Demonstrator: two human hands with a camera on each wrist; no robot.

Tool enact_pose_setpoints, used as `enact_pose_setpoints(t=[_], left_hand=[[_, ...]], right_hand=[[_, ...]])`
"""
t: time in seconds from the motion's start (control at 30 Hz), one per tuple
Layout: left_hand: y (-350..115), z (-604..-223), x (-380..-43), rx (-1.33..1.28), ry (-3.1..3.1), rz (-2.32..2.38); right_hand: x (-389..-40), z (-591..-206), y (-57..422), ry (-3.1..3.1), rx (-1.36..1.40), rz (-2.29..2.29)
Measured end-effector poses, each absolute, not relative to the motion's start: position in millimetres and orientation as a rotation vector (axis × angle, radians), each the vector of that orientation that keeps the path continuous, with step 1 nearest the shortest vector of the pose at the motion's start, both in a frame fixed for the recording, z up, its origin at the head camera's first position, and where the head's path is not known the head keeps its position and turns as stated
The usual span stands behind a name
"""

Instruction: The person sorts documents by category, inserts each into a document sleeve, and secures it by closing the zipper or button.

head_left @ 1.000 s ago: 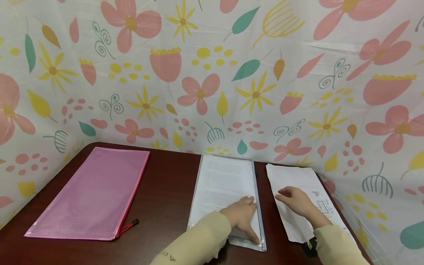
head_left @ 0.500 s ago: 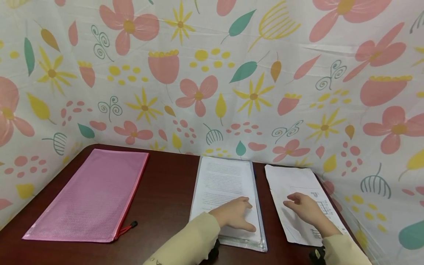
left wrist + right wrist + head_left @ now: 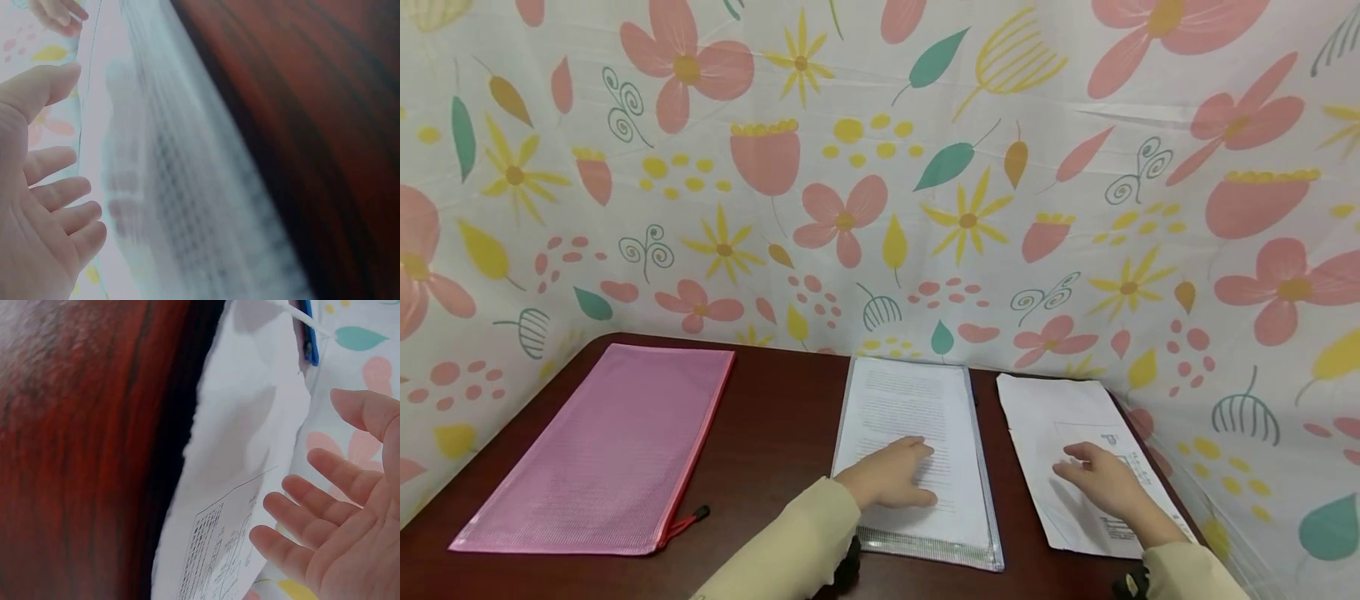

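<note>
Dark wood-grain table (image 3: 782, 408) stood against flower-print cloth (image 3: 842, 92). My left hand (image 3: 887, 475) hovered over clear pouch (image 3: 906, 400), my right hand (image 3: 1108, 482) over paper (image 3: 1048, 408); both empty, fingers loose.

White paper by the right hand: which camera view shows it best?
The head view: the white paper appears nearly whole there, far edge to near edge, though the right hand hides part. The right wrist view shows its print closer, but at a slant and cut off. In the left wrist view I can't make it out.
</note>
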State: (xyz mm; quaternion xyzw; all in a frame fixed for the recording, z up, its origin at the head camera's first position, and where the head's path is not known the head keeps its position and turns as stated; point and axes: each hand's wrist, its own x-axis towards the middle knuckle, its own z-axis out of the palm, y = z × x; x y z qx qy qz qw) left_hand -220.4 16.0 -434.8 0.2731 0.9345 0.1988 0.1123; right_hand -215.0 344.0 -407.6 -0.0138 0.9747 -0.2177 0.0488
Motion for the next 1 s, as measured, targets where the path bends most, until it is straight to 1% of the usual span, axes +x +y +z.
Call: enact_pose_setpoints(t=[0.4,0.67,1.0], left_hand=[[-16,-436,-224,0.759,2.768,0.613],[-40,-437,-225,0.728,2.791,0.638],[-71,-435,-228,0.586,2.815,0.651]], right_hand=[[-210,-414,359,2.978,-0.097,-0.659],[-211,-416,368,2.962,-0.061,-0.638],[-211,-422,379,2.958,-0.009,-0.600]])
